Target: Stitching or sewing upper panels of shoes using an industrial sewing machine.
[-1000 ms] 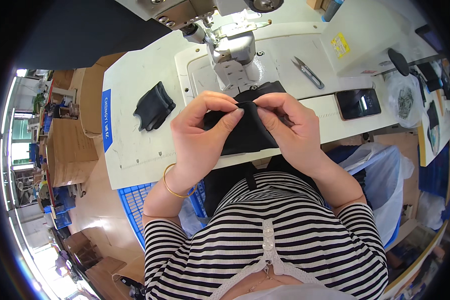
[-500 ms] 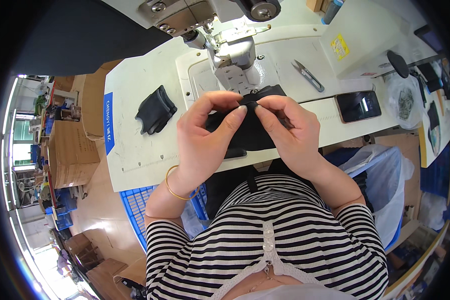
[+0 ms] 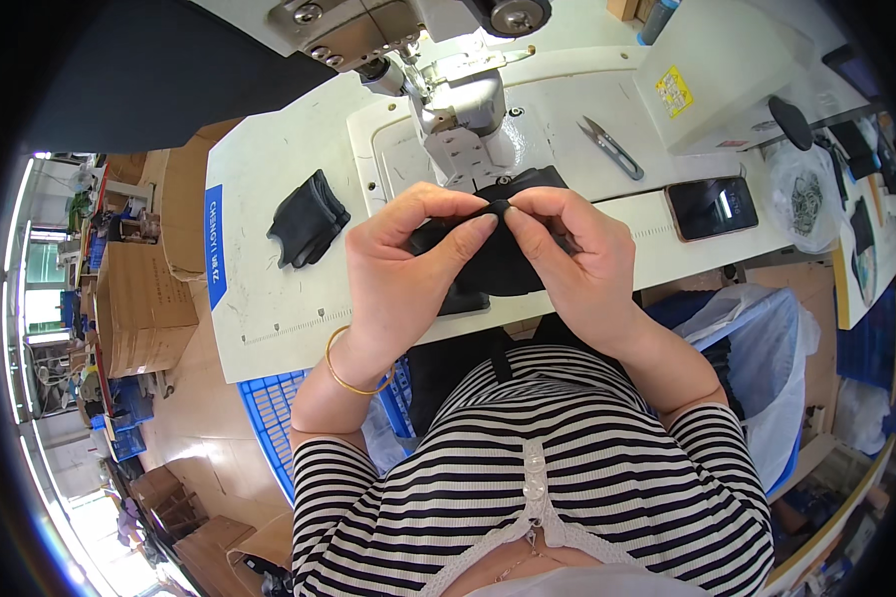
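Observation:
Both hands pinch the top edge of a black fabric piece [image 3: 513, 261] between thumbs and forefingers, close together over the front of the sewing table [image 3: 294, 289]. My left hand [image 3: 408, 254] grips it from the left, and a gold bangle circles that wrist. My right hand [image 3: 579, 254] holds the same edge from the right, fingertips almost touching the left ones. The fabric hangs below the fingertips, and more black cloth shows behind them. Just beyond stands the sewing machine's post [image 3: 465, 129], under its head [image 3: 358, 30]. My palms hide part of the cloth.
On the left of the table lies a small stack of black fabric pieces [image 3: 309, 219]. Thread snips [image 3: 612, 149] and a phone [image 3: 712, 209] rest on the right, near a clear bag [image 3: 804, 204]. Below are a blue basket [image 3: 274, 413] and a lined bin [image 3: 767, 368]. Cartons [image 3: 149, 308] stand left.
Both hands keep their pinch on the black fabric. The left hand has shifted very slightly left, and the hanging part of the cloth has changed shape a little.

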The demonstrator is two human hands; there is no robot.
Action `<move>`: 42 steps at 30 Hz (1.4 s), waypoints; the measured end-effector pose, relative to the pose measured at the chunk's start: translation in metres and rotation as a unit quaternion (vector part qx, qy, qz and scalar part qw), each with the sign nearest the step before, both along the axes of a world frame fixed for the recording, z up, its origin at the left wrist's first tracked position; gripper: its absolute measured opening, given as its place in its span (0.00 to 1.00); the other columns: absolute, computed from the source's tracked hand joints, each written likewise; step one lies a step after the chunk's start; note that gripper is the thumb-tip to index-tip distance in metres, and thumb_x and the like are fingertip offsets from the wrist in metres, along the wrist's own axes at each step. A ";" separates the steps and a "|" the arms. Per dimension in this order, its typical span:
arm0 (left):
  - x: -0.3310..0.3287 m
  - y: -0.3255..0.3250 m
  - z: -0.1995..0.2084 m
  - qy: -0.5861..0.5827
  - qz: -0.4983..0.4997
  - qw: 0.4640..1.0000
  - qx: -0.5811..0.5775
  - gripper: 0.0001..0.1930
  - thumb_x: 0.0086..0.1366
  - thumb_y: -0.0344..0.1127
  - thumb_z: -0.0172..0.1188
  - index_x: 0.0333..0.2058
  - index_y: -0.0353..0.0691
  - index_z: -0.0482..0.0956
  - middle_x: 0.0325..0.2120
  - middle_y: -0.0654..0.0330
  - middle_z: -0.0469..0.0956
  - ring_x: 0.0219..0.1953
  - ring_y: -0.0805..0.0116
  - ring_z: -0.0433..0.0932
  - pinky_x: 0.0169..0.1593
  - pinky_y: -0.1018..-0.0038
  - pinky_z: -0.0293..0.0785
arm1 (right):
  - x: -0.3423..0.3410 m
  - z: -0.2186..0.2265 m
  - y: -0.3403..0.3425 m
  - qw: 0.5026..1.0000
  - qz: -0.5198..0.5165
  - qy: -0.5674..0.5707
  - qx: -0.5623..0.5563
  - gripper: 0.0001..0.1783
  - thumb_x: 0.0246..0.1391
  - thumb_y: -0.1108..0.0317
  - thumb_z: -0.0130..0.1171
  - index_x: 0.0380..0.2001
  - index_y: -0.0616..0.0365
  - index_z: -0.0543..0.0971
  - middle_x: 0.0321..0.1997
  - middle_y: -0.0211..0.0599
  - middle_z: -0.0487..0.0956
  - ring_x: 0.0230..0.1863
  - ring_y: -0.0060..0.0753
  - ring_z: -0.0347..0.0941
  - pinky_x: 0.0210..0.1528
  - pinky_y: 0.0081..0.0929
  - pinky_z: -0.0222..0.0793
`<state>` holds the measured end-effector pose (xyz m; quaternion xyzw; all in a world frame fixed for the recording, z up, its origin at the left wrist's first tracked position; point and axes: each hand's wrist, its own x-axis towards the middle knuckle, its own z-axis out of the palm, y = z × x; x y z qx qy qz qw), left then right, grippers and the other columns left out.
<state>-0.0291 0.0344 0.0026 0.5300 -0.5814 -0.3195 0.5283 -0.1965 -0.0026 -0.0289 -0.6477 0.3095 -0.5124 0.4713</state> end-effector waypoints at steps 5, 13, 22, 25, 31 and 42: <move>0.004 0.000 -0.002 -0.008 -0.003 1.000 -0.026 0.05 0.58 0.21 0.66 0.34 0.32 0.83 0.30 0.65 0.80 0.34 0.80 0.75 0.39 0.84 0.71 | -0.001 0.004 0.002 1.000 0.016 0.001 0.018 0.07 0.58 0.75 0.61 0.39 0.65 0.79 0.30 0.39 0.82 0.29 0.24 0.78 0.33 0.20 0.73; 0.009 -0.001 -0.004 0.128 0.078 0.988 -0.046 0.05 0.60 0.20 0.65 0.35 0.31 0.82 0.30 0.66 0.79 0.31 0.83 0.72 0.36 0.87 0.68 | -0.008 0.006 0.004 0.995 0.000 0.076 -0.069 0.09 0.56 0.75 0.62 0.40 0.63 0.79 0.29 0.39 0.81 0.25 0.27 0.76 0.27 0.24 0.69; 0.008 -0.005 -0.006 0.141 0.084 0.983 -0.076 0.06 0.59 0.19 0.66 0.36 0.31 0.82 0.30 0.67 0.79 0.31 0.83 0.71 0.35 0.87 0.67 | -0.005 0.008 0.001 0.998 0.000 0.049 -0.047 0.06 0.57 0.75 0.62 0.38 0.63 0.80 0.25 0.37 0.79 0.21 0.23 0.73 0.24 0.21 0.66; 0.013 -0.008 -0.002 0.122 0.083 0.987 -0.068 0.05 0.59 0.20 0.66 0.35 0.32 0.83 0.30 0.67 0.79 0.30 0.84 0.71 0.34 0.87 0.67 | -0.004 0.009 0.000 0.999 0.013 0.039 -0.016 0.06 0.58 0.74 0.62 0.38 0.64 0.80 0.24 0.36 0.79 0.22 0.19 0.72 0.24 0.20 0.66; 0.035 -0.031 0.018 0.059 0.064 0.996 0.037 0.05 0.59 0.25 0.67 0.34 0.31 0.84 0.26 0.65 0.81 0.30 0.81 0.75 0.35 0.86 0.70 | 0.004 0.010 -0.008 0.995 0.056 0.006 0.083 0.07 0.59 0.72 0.61 0.37 0.66 0.80 0.24 0.31 0.80 0.24 0.12 0.70 0.26 0.14 0.66; 0.066 -0.081 0.036 0.221 -0.013 0.961 0.167 0.06 0.56 0.22 0.67 0.34 0.30 0.82 0.29 0.56 0.82 0.30 0.71 0.81 0.37 0.78 0.78 | 0.032 0.022 -0.038 0.984 0.064 -0.051 0.157 0.08 0.61 0.69 0.60 0.34 0.64 0.80 0.23 0.24 0.78 0.24 0.09 0.68 0.26 0.14 0.68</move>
